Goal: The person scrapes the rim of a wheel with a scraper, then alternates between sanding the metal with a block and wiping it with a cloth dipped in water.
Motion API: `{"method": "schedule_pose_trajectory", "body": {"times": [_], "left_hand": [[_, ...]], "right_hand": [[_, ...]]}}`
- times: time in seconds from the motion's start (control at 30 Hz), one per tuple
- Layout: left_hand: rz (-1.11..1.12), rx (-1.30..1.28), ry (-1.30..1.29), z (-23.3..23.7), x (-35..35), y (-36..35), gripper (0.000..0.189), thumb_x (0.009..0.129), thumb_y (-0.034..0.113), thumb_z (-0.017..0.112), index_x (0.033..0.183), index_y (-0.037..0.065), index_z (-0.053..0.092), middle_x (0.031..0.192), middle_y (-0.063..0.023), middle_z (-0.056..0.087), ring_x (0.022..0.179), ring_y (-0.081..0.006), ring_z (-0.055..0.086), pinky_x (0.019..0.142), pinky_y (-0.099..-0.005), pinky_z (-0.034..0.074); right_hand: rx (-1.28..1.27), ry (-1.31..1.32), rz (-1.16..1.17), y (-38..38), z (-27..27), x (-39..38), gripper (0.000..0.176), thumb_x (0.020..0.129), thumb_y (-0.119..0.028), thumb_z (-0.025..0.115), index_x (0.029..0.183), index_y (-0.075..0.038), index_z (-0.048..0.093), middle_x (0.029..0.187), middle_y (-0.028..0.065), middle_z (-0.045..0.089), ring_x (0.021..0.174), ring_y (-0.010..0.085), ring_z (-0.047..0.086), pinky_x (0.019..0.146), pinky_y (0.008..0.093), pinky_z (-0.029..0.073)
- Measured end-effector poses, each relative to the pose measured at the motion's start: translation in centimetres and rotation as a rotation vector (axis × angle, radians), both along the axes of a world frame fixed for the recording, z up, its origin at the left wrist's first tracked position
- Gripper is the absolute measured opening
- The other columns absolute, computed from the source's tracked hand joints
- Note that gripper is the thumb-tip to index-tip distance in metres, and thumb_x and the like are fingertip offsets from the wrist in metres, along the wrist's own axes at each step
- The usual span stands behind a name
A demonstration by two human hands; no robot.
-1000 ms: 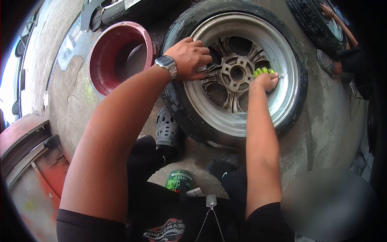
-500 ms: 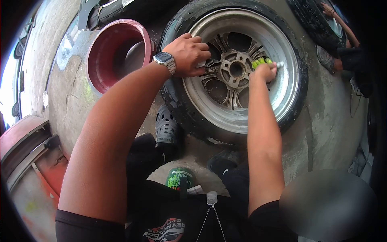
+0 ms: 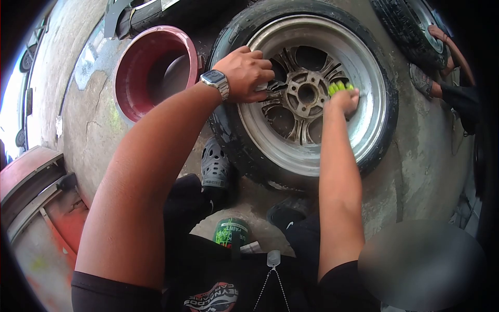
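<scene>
Closest to the camera, a green can point(image 3: 232, 232) with printed lettering stands on the concrete floor point(image 3: 416, 171) between the person's knees. Just beyond it sit a grey clog point(image 3: 215, 165) on the left and a black shoe point(image 3: 285, 214) on the right, both near the edge of a wheel point(image 3: 364, 130) that lies flat on the floor. Its black tyre point(image 3: 231, 140) surrounds a dull silver rim with branching spokes.

The left hand point(image 3: 245, 75), with a wristwatch point(image 3: 215, 81) on its wrist, rests on the left side of the rim. Its fingers are bent over a spoke, but whether they clasp anything beneath cannot be told. The right hand point(image 3: 344, 100) is closed around a green scrubber point(image 3: 339, 87) and presses it against the spokes just right of the hub point(image 3: 306, 93). Only the scrubber's bright tips show above the knuckles.

Farther off to the left, a red rim point(image 3: 130, 78) lies open side up, near the wheel's tyre. At the far right, a second tyre point(image 3: 405, 31) is partly cut off by the frame.
</scene>
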State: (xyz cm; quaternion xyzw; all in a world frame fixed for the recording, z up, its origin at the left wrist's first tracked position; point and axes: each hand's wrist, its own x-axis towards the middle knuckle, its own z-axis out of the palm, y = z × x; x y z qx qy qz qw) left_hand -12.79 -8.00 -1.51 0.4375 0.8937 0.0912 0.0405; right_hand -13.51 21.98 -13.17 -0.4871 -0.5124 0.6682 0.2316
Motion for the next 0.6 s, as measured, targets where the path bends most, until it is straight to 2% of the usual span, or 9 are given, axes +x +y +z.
{"method": "schedule_pose_trajectory", "body": {"times": [0.07, 0.2, 0.23, 0.33, 0.37, 0.5, 0.53, 0.6], "left_hand": [[0.007, -0.032, 0.003, 0.6, 0.0, 0.3, 0.032, 0.082, 0.040, 0.079, 0.100, 0.015, 0.071, 0.105, -0.0018, 0.068, 0.107, -0.0237, 0.064, 0.095, -0.0414, 0.050], [0.009, -0.022, -0.029, 0.4, -0.1, 0.2, 0.034, 0.081, 0.040, 0.079, 0.102, 0.014, 0.071, 0.106, -0.0015, 0.068, 0.108, -0.0237, 0.064, 0.096, -0.0411, 0.050], [-0.003, -0.005, -0.026, 0.3, -0.1, 0.1, 0.034, 0.082, 0.041, 0.079, 0.102, 0.014, 0.071, 0.107, -0.0015, 0.068, 0.108, -0.0239, 0.064, 0.096, -0.0412, 0.050], [-0.015, -0.001, 0.004, 0.2, -0.2, 0.0, 0.034, 0.083, 0.041, 0.079, 0.102, 0.014, 0.071, 0.108, -0.0015, 0.068, 0.108, -0.0237, 0.063, 0.097, -0.0413, 0.050], [-0.012, -0.029, -0.003, 0.4, -0.1, 0.1, 0.034, 0.083, 0.041, 0.079, 0.101, 0.014, 0.071, 0.107, -0.0018, 0.067, 0.108, -0.0238, 0.063, 0.097, -0.0413, 0.050], [0.004, -0.018, -0.025, 0.5, -0.1, 0.3, 0.034, 0.083, 0.042, 0.080, 0.101, 0.014, 0.071, 0.105, -0.0017, 0.067, 0.108, -0.0241, 0.063, 0.097, -0.0412, 0.050], [0.004, -0.018, -0.031, 0.5, -0.1, 0.3, 0.034, 0.083, 0.042, 0.080, 0.101, 0.015, 0.071, 0.105, -0.0017, 0.067, 0.108, -0.0242, 0.063, 0.097, -0.0411, 0.050], [0.004, -0.015, -0.023, 0.6, -0.3, 0.0, 0.034, 0.082, 0.042, 0.080, 0.101, 0.015, 0.071, 0.105, -0.0016, 0.067, 0.108, -0.0242, 0.063, 0.097, -0.0411, 0.050]], "right_hand": [[0.264, -0.182, 0.062, -0.1, -0.9, -0.9, 0.044, 0.117, -0.031, 0.045, 0.130, 0.006, 0.066, 0.125, 0.0246, 0.072, 0.104, 0.0303, 0.075, 0.088, 0.0393, 0.061], [0.006, -0.027, -0.081, -0.3, 0.9, 0.6, 0.045, 0.117, -0.031, 0.044, 0.132, 0.006, 0.065, 0.121, 0.0229, 0.073, 0.097, 0.0271, 0.075, 0.076, 0.0377, 0.063], [0.156, -0.043, -0.078, -0.3, 0.2, 0.7, 0.045, 0.118, -0.032, 0.043, 0.130, 0.006, 0.063, 0.112, 0.0200, 0.072, 0.085, 0.0238, 0.073, 0.066, 0.0347, 0.061], [-0.008, 0.001, 0.183, 0.4, -0.1, -0.8, 0.042, 0.118, -0.032, 0.042, 0.119, 0.005, 0.063, 0.102, 0.0172, 0.072, 0.074, 0.0211, 0.069, 0.061, 0.0325, 0.058], [0.115, 0.009, 0.198, -0.2, 0.2, -1.4, 0.040, 0.118, -0.032, 0.042, 0.108, 0.002, 0.060, 0.092, 0.0143, 0.071, 0.067, 0.0192, 0.067, 0.056, 0.0312, 0.055], [-0.003, 0.009, -0.033, 0.5, 0.8, -0.2, 0.042, 0.118, -0.032, 0.040, 0.123, 0.004, 0.061, 0.094, 0.0154, 0.071, 0.074, 0.0201, 0.070, 0.062, 0.0322, 0.057], [0.082, 0.046, -0.099, 0.4, -0.3, -0.1, 0.042, 0.118, -0.032, 0.040, 0.120, 0.003, 0.062, 0.092, 0.0145, 0.071, 0.071, 0.0191, 0.068, 0.060, 0.0328, 0.056], [0.073, 0.042, -0.149, 0.4, -0.9, -0.6, 0.037, 0.118, -0.030, 0.040, 0.128, 0.000, 0.059, 0.091, 0.0142, 0.070, 0.068, 0.0198, 0.066, 0.057, 0.0324, 0.055]]}}
